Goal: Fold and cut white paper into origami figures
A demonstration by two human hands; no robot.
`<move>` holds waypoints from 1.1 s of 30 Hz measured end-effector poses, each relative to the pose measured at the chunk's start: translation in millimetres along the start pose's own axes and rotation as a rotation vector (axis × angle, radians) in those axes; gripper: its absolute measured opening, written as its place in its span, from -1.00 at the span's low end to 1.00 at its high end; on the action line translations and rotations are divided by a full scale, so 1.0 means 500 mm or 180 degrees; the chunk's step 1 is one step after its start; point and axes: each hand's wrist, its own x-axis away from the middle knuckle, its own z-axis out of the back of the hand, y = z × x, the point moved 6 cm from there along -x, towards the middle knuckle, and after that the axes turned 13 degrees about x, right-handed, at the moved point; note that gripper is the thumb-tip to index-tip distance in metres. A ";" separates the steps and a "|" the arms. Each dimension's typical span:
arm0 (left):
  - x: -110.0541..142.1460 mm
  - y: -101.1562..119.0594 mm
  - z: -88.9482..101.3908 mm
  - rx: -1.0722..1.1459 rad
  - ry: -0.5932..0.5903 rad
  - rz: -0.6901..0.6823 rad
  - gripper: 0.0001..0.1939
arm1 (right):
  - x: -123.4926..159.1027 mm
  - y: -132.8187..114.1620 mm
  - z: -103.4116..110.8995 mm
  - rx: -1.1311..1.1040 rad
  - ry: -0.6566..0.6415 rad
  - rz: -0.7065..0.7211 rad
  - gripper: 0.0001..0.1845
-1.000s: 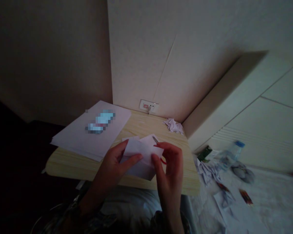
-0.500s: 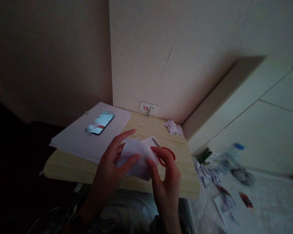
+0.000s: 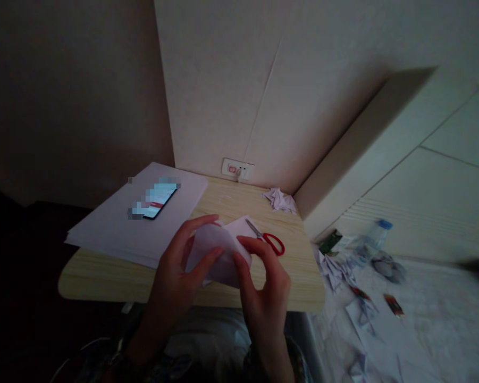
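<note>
A piece of folded white paper is held up between both hands, over the front of the small wooden table. My left hand grips its left side, thumb across the near face and fingers behind. At the paper's right edge, my right hand pinches it between thumb and forefinger. Just behind the right hand lie red-handled scissors, their blades resting on another white sheet. The sheet's lower part is hidden by the held paper.
A stack of large white paper covers the table's left side, with a lit phone on it. Folded paper pieces sit at the back right corner, near a wall socket. Right of the wooden table, a bottle and more folded papers lie lower down.
The view has shifted a little, so the table sits slightly further left and higher. The left hand has closed further around the folded paper, and the scissors show more fully.
</note>
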 end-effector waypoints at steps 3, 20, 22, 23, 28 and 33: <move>-0.004 -0.007 -0.001 0.0099 0.0088 -0.0035 -0.59 | 0.001 -0.006 0.001 -0.0006 0.0197 0.0062 -0.86; 0.066 -0.087 -0.094 0.1362 -0.0347 0.0927 -0.33 | 0.007 0.003 -0.005 0.0212 0.1108 0.0481 -0.75; 0.069 -0.089 -0.094 0.1408 -0.0348 0.1057 -0.31 | 0.008 -0.001 -0.008 0.0122 0.1007 0.0424 -0.73; 0.069 -0.091 -0.090 0.1379 -0.0287 0.1108 -0.33 | 0.008 -0.003 -0.011 0.0057 0.0924 0.0396 -0.71; 0.060 -0.102 -0.057 0.1257 0.0390 0.1358 -0.51 | 0.009 -0.014 -0.024 -0.0269 0.0389 0.0334 -0.76; 0.054 -0.096 -0.041 0.1414 0.0853 0.1599 -0.52 | 0.010 -0.017 -0.029 -0.0414 -0.0086 0.0234 -0.80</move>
